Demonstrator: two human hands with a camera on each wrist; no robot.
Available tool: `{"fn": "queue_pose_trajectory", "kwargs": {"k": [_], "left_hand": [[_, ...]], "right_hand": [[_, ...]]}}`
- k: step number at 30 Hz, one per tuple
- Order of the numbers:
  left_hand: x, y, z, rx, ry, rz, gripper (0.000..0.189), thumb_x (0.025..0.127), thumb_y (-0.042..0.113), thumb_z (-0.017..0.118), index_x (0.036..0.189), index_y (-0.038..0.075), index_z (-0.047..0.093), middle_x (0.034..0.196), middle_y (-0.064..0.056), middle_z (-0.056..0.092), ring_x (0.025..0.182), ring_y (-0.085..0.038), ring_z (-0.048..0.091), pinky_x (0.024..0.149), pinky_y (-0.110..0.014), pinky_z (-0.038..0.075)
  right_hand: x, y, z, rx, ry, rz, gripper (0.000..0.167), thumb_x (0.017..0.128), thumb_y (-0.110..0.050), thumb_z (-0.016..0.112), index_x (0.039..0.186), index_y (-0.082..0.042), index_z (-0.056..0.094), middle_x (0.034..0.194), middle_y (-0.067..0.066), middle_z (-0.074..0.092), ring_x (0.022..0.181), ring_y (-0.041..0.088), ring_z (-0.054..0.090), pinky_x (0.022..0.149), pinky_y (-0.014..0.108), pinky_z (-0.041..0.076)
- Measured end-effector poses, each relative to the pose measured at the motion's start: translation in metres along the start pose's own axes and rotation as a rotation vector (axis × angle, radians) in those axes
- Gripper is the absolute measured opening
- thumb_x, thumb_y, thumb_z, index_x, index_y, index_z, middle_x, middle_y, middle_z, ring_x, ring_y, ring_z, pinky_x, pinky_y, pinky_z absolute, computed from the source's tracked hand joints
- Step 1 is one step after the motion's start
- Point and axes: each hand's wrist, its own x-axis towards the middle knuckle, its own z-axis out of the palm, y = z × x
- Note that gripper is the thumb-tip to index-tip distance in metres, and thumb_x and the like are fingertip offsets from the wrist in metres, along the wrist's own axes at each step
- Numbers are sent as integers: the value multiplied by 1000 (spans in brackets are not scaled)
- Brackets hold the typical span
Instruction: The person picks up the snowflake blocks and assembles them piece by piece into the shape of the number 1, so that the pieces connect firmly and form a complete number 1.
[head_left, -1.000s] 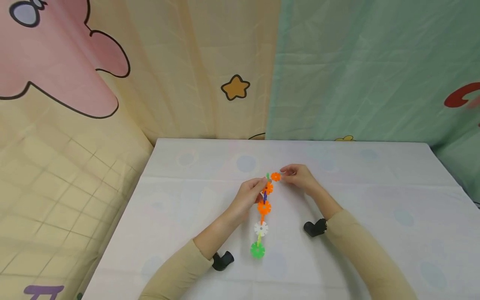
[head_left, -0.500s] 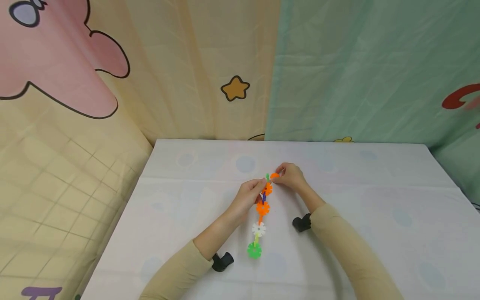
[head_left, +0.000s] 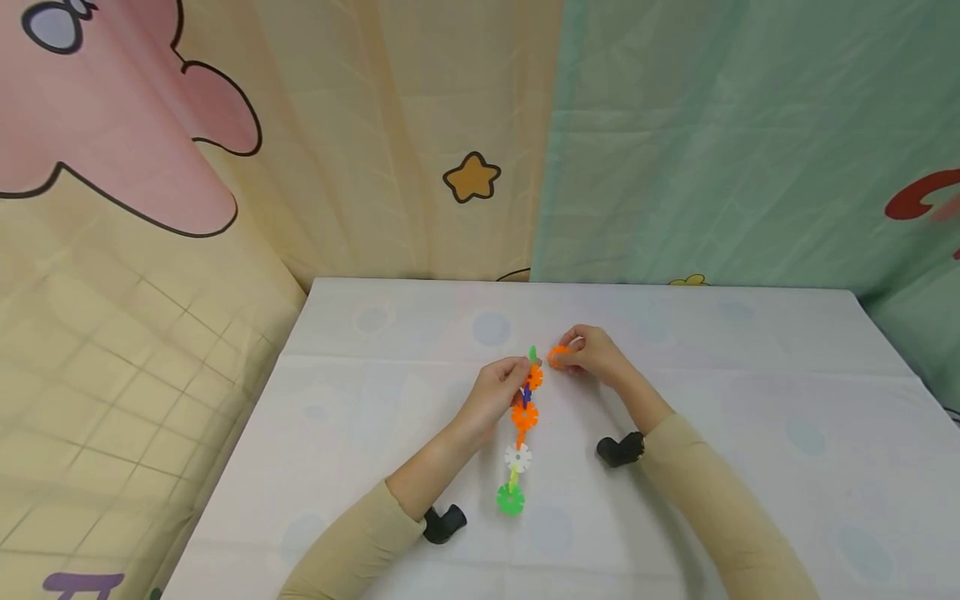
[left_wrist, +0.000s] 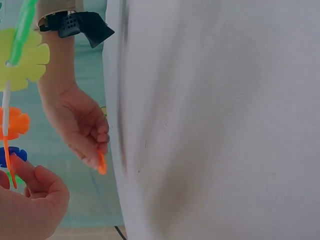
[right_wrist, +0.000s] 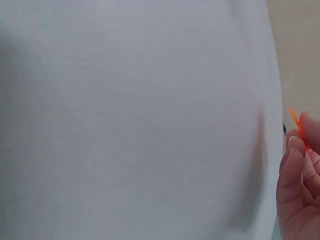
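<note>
My left hand (head_left: 498, 389) pinches the upper part of a chain of slotted plastic snowflake discs. Below the fingers hang an orange disc (head_left: 525, 415), a white disc (head_left: 518, 457) and, lowest, a green disc (head_left: 511, 499); thin edge-on pieces link them. By the left fingertips are a blue disc (left_wrist: 19, 157) and another orange disc (head_left: 535, 378), with a green one (head_left: 533, 353) on top. A loose orange disc (head_left: 557, 357) is pinched in my right hand (head_left: 594, 353), just right of the chain's top and apart from it. In the right wrist view that disc (right_wrist: 297, 123) shows edge-on.
A white-covered table (head_left: 375, 400) spreads beneath both hands. Printed curtains (head_left: 675, 167) stand behind its far edge. Each wrist wears a black camera mount, the left one (head_left: 444, 524) and the right one (head_left: 621, 450).
My right hand brought the orange disc left to the chain's top, then drew it back slightly to the right. The left hand kept its place; the chain's lower end swung a little.
</note>
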Motion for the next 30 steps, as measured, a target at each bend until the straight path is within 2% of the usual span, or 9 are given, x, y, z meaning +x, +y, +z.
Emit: {"fn": "queue_pose_trajectory", "kwargs": {"k": [3,9,13,16,21,23,28,30], "left_hand": [[0,0,0,0,0,-3,31,98,24,48,97,-5,59,66,1,43,59,-10,39,60,-20,34],[1,0,0,-4,-17,0,36,99,26,46,97,-6,61,72,1,46,65,-12,41,59,-21,34],[1,1,0,-2,-18,-11,37,99,27,47,103,-6,62,75,0,48,67,-13,42,60,-21,35],[1,1,0,6,-18,-14,37,99,27,47,111,-5,62,74,0,47,67,-13,42,60,-21,35],[-2,3,-1,6,-27,-16,36,99,24,48,115,-5,60,76,0,50,68,-12,43,62,-21,36],[-3,3,-1,1,-31,-12,37,98,24,48,116,-6,59,76,0,50,66,-12,42,61,-21,35],[-1,1,0,-12,-47,1,39,97,25,50,118,-6,59,81,0,55,66,-12,43,62,-21,37],[-2,1,0,-11,-57,3,37,97,24,51,116,-7,59,90,-1,61,67,-12,44,62,-20,37]], "right_hand": [[-7,-8,-6,88,-30,-31,30,85,-13,68,106,2,53,63,3,56,57,16,54,60,26,51],[-25,-33,-17,210,-87,-164,31,88,-13,65,110,5,53,74,9,65,63,19,58,66,28,52],[-34,-47,-20,206,-100,-211,30,88,-15,66,109,4,55,74,11,65,64,23,59,67,31,53],[-40,-54,-19,192,-106,-226,30,88,-15,66,108,4,57,73,12,65,62,21,59,67,33,54],[-46,-59,-17,187,-135,-245,26,87,-13,66,107,4,60,68,5,63,62,20,58,67,33,53],[-47,-60,-17,187,-144,-250,25,87,-11,65,106,4,61,66,4,63,64,25,59,66,32,53],[-47,-61,-19,170,-153,-265,23,87,-10,65,106,4,63,73,12,65,64,23,59,66,32,53],[-47,-61,-20,154,-167,-272,23,87,-10,65,105,3,64,77,15,66,63,19,59,66,33,53]]}}
